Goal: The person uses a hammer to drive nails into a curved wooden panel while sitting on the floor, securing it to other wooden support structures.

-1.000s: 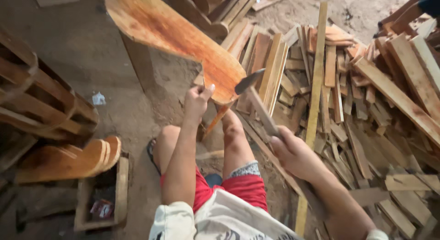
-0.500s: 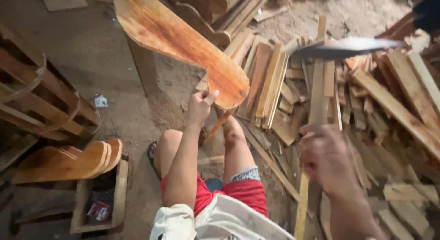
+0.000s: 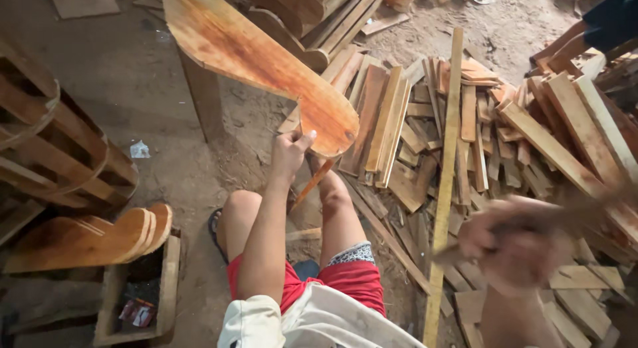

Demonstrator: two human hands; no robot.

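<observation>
**A:** What's the floor like from where you sit?

**B:** I see a dirt floor [image 3: 166, 115] strewn with offcuts: a big heap of wooden slats [image 3: 478, 142] fills the right and far side, and a long pale strip [image 3: 446, 188] lies across it, running from far to near. On the left stand slatted wooden frames [image 3: 60, 148], with curved boards [image 3: 93, 238] stacked on a small crate [image 3: 163, 281] nearer to me.

**A:** And the hands?

**B:** The left hand [image 3: 289, 152] is stretched forward over the bare knees, fingers closed on the near, rounded end of an orange-stained rounded plank [image 3: 266, 59]. That plank slopes from far left down toward the middle, resting on a post [image 3: 203, 99]. A thin stick [image 3: 311, 183] hangs just below the hand.

**A:** The right one?

**B:** The right hand [image 3: 522, 245] is raised at near right, over the slats, but it's a smear of motion. I can't tell whether it is closed or what the dark streak through it is.

**A:** Anything cut off?

**B:** A dark sleeve [image 3: 611, 19] at the far right corner, mostly out of view.
</observation>
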